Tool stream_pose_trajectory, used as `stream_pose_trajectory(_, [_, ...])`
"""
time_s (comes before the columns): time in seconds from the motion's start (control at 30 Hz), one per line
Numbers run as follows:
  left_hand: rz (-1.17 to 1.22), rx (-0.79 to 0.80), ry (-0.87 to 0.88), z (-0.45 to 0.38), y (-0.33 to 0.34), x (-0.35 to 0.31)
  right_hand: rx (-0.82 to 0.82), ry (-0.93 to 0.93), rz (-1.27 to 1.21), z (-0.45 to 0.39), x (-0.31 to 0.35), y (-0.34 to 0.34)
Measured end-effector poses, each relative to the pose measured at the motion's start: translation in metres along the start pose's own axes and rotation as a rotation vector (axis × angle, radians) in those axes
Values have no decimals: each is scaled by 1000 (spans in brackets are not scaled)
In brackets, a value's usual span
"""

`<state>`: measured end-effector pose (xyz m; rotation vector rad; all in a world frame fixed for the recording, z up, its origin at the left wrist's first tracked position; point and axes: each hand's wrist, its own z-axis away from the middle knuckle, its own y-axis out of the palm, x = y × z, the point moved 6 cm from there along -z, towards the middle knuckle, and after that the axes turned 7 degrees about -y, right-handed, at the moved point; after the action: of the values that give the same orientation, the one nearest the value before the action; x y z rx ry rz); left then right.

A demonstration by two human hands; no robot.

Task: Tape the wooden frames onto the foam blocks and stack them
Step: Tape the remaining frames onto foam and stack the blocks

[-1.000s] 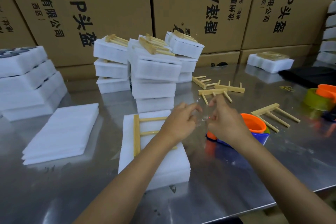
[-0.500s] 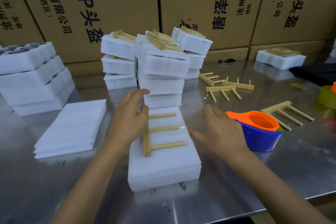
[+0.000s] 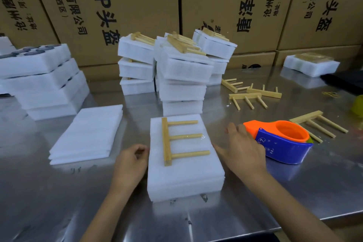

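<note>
White foam block point(image 3: 184, 173) lies flat on the table point(image 3: 59, 202) with a wooden frame point(image 3: 176, 140) on its upper half, and it serves as the landmark for the rest. Half a second ago the left hand point(image 3: 130, 161) lay over the frame's spine; it has since come off and sits at the block's left edge, fingers curled loosely and gripping nothing. The right hand point(image 3: 243, 148) has shifted from the table toward the tape dispenser point(image 3: 282, 143) just right of the block; its straight fingers point(image 3: 233, 129) rest against the orange nose, the thumb reaching to the block's right edge, not yet gripping. A crinkle of clear tape point(image 3: 202, 136) shows at the tip of the middle peg, so I judge one strip is on and another is about to be drawn, or the block is ready to stack.

Behind the block stand the finished stacks point(image 3: 182, 76); left of it lies a pile of thin foam sheets point(image 3: 88, 133); loose frames point(image 3: 253, 94) lie behind and to its right.

Cardboard cartons point(image 3: 110, 6) behind the stacks carry printed Chinese text, including 有限公司, 头盔 and "O-P"; the dispenser's blue side bears a circled "Z" mark
</note>
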<state>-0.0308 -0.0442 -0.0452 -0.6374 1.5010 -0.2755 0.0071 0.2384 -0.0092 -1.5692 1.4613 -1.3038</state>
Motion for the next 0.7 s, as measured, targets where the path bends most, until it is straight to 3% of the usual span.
stream_pose_trajectory(0.2, [11, -48, 91, 10, -3, -12, 14, -2, -84, 10, 9, 7])
stream_pose_trajectory(0.4, [396, -151, 95, 26, -21, -35, -42, 11, -323, 18, 9, 6])
stream_pose_trajectory(0.57, [670, -3, -78, 21, -17, -41, -149, 88, -1070, 11, 16, 4])
stream_pose_trajectory(0.7, [934, 81, -244, 25, -2, -31, -57, 234, -1338, 9, 28, 16])
